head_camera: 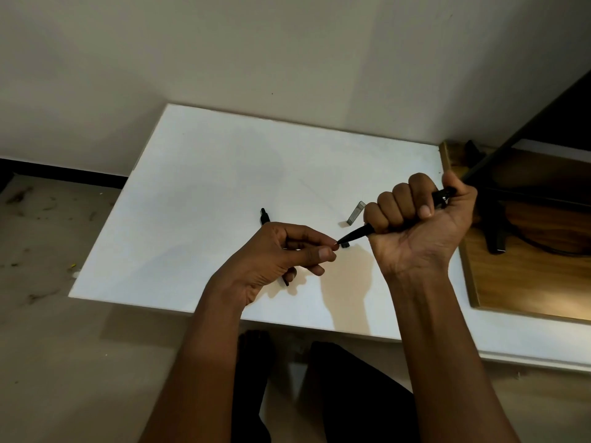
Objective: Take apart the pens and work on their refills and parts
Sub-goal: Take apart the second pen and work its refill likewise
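white table [224, 174] fills the middle of the view, with pale wall behind it and floor at its 9 o'clock side. wooden board [527, 282] lies just beside the table at 3 o'clock, and dark stand legs rest on it.

right hand [422, 219] is held above the table toward 3 o'clock. it is closed as a fist, all fingers curled round the black pen [358, 233]. the pen goes through the fist on a slant: its clip end comes out by the thumb toward 2 o'clock, its narrow point comes out toward 8 o'clock.

left hand [281, 254] is at about 6 o'clock of the table, near the right hand but apart from it. thumb and forefinger pinch the very point of this pen, and the other fingers are loosely curled below.

second pen [264, 216] lies flat on the table, mostly hidden under the left hand; only its top end shows at 11 o'clock of that hand.

clear cap [356, 213] lies on the table just beside the fist, at its 9 o'clock.

small black piece [344, 245] lies on the table under the point of the held pen.
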